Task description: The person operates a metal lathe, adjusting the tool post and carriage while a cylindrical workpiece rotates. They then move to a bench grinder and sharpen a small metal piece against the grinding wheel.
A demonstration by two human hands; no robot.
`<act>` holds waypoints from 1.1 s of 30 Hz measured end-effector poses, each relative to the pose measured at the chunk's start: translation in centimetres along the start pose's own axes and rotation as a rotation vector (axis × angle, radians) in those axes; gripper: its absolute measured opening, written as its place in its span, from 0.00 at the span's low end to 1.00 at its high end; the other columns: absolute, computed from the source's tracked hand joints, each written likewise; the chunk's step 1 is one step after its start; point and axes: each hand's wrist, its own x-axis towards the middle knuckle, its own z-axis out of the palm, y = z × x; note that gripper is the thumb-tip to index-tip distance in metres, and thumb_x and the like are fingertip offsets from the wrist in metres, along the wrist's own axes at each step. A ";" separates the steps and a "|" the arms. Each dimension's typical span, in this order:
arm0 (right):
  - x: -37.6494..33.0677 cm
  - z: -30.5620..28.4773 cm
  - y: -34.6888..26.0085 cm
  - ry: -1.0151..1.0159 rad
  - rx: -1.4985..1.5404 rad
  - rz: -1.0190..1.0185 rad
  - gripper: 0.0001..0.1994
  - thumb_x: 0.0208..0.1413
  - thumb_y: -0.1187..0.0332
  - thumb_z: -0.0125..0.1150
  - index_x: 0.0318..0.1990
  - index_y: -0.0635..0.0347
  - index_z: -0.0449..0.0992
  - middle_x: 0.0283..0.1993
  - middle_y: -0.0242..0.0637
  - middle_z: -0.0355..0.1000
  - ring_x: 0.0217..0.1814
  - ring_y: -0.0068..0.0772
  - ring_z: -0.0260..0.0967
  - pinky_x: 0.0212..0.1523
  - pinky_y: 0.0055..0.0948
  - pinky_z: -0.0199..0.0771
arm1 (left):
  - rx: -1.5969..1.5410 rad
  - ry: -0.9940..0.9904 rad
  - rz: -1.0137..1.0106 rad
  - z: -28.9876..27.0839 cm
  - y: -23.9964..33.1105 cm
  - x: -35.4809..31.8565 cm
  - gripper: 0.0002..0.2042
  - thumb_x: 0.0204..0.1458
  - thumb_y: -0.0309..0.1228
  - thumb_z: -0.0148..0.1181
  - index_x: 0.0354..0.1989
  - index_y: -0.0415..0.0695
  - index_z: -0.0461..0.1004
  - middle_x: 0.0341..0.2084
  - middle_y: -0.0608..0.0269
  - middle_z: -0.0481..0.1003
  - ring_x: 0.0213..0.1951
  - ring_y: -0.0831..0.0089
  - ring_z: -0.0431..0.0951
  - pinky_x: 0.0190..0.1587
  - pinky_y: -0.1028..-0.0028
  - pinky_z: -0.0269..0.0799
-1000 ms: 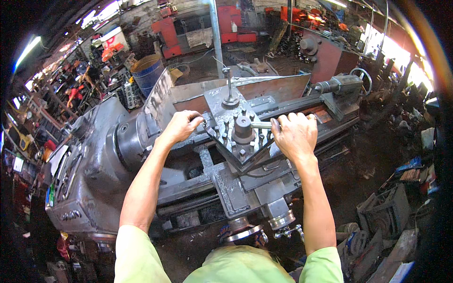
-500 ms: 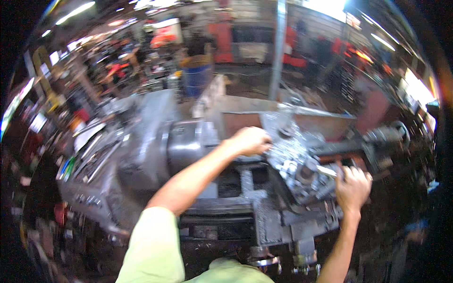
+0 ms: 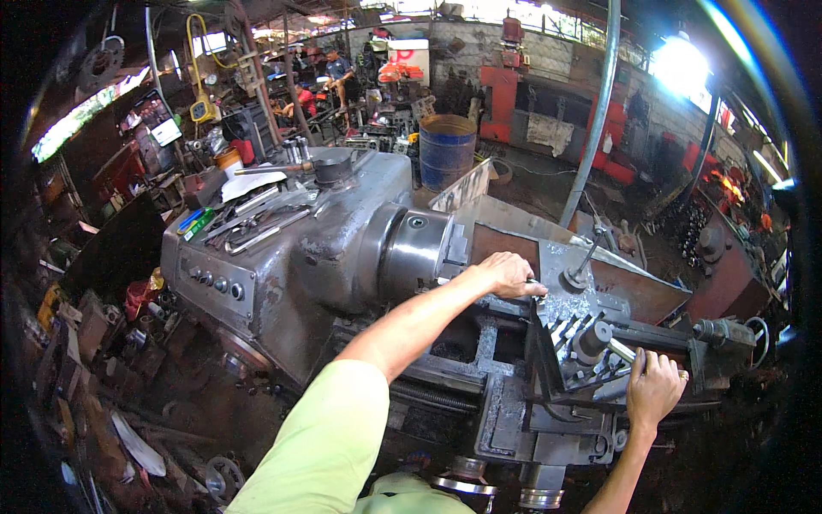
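Note:
In front of me is a grey metal lathe, its round chuck (image 3: 417, 248) at the middle. My left hand (image 3: 511, 276) reaches past the chuck to the near left corner of the tool post (image 3: 567, 343). Its fingers are pinched together there, and whatever is between them is too small to make out. At the right side of the tool post my right hand (image 3: 655, 387) is wrapped round a metal lever (image 3: 623, 349), which points toward the post's round central nut (image 3: 592, 339). Shiny metal chips (image 3: 565, 300) lie behind and on the post.
Hand tools (image 3: 265, 218) and a dark round tin (image 3: 332, 165) lie on the lathe's headstock (image 3: 355, 206). Handwheels (image 3: 465, 484) stick out below the carriage. Behind stand a blue drum (image 3: 447, 152) and a metal pole (image 3: 595, 120). A person (image 3: 338, 77) sits far back.
The view has swung left and steadied, so the lathe sits further right and lower in the picture. Both hands keep about the same places on the tool post and lever.

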 end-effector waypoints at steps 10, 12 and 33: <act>0.3 -0.6 0.2 0.015 -0.018 -0.019 0.15 0.59 0.54 0.54 0.28 0.53 0.78 0.29 0.36 0.73 0.36 0.41 0.71 0.44 0.44 0.65 | 0.064 0.003 -0.248 0.5 5.3 -2.5 0.26 0.58 0.57 0.46 0.45 0.47 0.78 0.36 0.44 0.79 0.42 0.42 0.78 0.45 0.52 0.74; 0.3 -0.9 0.1 -0.060 -0.030 -0.015 0.16 0.59 0.54 0.54 0.28 0.53 0.79 0.29 0.36 0.74 0.35 0.41 0.71 0.44 0.45 0.65 | -0.141 0.168 -0.532 4.2 8.1 -5.3 0.23 0.61 0.52 0.44 0.44 0.44 0.75 0.37 0.41 0.78 0.42 0.38 0.76 0.46 0.47 0.72; 0.1 -0.9 0.1 -0.037 -0.013 -0.043 0.16 0.61 0.52 0.52 0.33 0.54 0.79 0.31 0.38 0.74 0.38 0.41 0.71 0.43 0.42 0.63 | -0.333 0.659 -0.386 -4.8 4.7 -16.1 0.19 0.60 0.40 0.52 0.53 0.38 0.74 0.41 0.44 0.78 0.42 0.57 0.80 0.47 0.64 0.73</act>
